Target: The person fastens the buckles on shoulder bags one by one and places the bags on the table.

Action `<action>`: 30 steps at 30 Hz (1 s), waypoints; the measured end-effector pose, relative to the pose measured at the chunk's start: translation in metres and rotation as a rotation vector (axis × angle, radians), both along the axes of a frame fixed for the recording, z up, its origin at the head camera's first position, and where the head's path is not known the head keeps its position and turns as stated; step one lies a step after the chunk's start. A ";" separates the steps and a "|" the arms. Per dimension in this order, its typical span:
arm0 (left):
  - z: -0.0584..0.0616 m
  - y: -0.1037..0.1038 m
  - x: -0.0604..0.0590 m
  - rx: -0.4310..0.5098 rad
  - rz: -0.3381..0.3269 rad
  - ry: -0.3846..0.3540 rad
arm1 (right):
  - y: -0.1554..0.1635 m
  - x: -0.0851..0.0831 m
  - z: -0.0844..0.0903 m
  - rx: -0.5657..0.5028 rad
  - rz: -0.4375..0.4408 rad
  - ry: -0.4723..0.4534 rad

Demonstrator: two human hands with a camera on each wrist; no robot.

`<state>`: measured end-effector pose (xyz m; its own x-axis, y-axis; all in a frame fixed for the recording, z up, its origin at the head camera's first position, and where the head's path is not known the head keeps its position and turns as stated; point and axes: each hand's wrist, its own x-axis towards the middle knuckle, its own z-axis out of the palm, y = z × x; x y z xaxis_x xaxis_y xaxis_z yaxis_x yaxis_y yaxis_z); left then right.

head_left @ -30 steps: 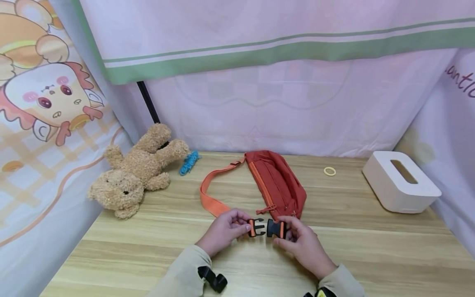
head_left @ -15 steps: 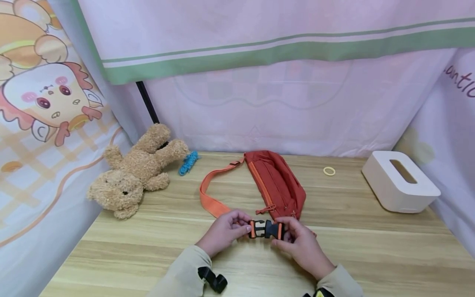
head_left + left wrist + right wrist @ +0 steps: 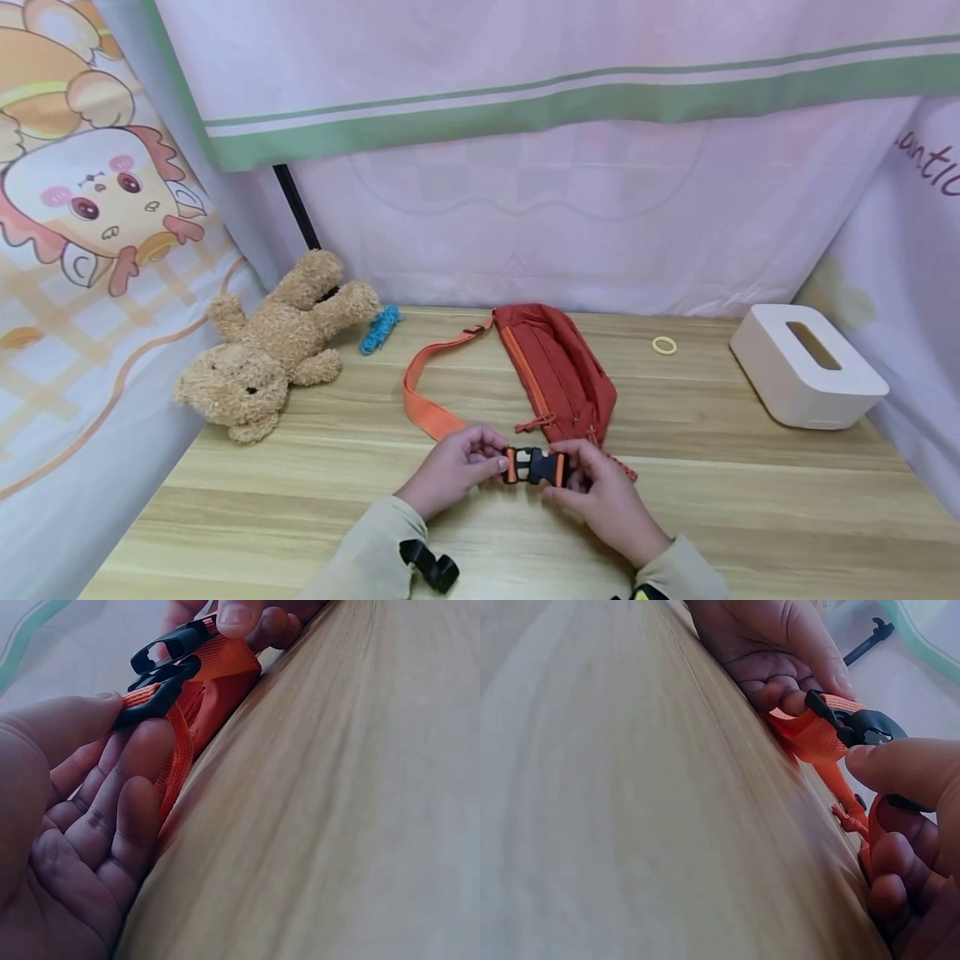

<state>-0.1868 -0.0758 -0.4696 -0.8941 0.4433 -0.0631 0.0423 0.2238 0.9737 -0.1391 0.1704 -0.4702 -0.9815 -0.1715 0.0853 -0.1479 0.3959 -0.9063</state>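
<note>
A red waist bag (image 3: pixel 558 371) with an orange strap (image 3: pixel 431 408) lies on the wooden table. My left hand (image 3: pixel 457 467) pinches the pronged half (image 3: pixel 514 465) of its black side-release buckle between thumb and fingers. In my right hand (image 3: pixel 607 496) is the socket half (image 3: pixel 546 468), gripped by thumb and fingertips. Head-on, the prong tips meet the socket's mouth; how deep they sit I cannot tell. The left wrist view shows the socket half (image 3: pixel 176 641) close above the prongs (image 3: pixel 161 686). Orange webbing (image 3: pixel 817 739) runs from the buckle in the right wrist view.
A brown teddy bear (image 3: pixel 277 346) lies at the left, beside a bundle of blue cord (image 3: pixel 380 329). Towards the right are a pale yellow ring (image 3: pixel 663 345) and a white tissue box (image 3: pixel 806 367). Curtains (image 3: pixel 540 225) hang behind the table (image 3: pixel 300 500).
My right hand has moved slightly left with the socket half, closing the gap to the prongs. The left hand has stayed nearly still.
</note>
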 end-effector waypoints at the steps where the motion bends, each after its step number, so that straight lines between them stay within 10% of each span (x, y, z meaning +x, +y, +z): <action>1: 0.000 0.000 0.000 -0.005 -0.001 0.002 | 0.000 0.000 0.000 0.000 0.002 0.001; 30: 0.001 0.002 0.002 -0.004 -0.090 -0.012 | -0.011 0.004 -0.002 0.031 0.018 0.024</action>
